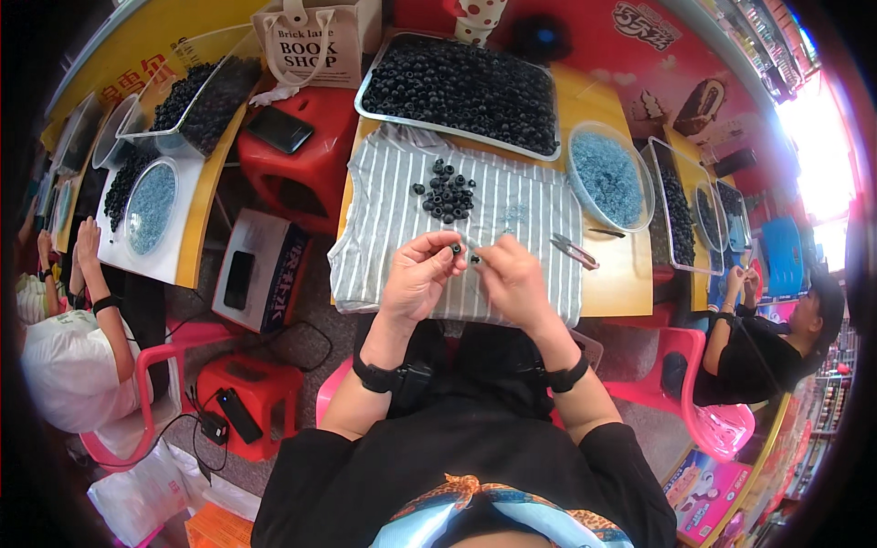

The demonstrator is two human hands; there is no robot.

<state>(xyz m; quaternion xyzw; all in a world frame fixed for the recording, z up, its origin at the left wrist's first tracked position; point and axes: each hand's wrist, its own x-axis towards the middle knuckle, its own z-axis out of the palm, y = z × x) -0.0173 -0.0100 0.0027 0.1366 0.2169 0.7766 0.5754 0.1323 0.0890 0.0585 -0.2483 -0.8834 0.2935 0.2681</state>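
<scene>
My left hand (pixel 418 274) pinches a small black ring bead (pixel 455 247) between thumb and fingers. My right hand (pixel 513 277) is closed close beside it, gripping another small dark bead (pixel 475 258) and what looks like a thin thread. Both hands hover over a grey striped cloth (pixel 384 219) spread on the yellow table. A small heap of black ring beads (pixel 448 194) lies on the cloth just beyond my hands.
A large metal tray of black beads (pixel 461 87) stands at the far edge, a round bowl of pale blue beads (pixel 607 176) at the right, metal pliers (pixel 574 250) beside my right hand. Other people work at tables left and right. Red stools (pixel 306 151) stand at left.
</scene>
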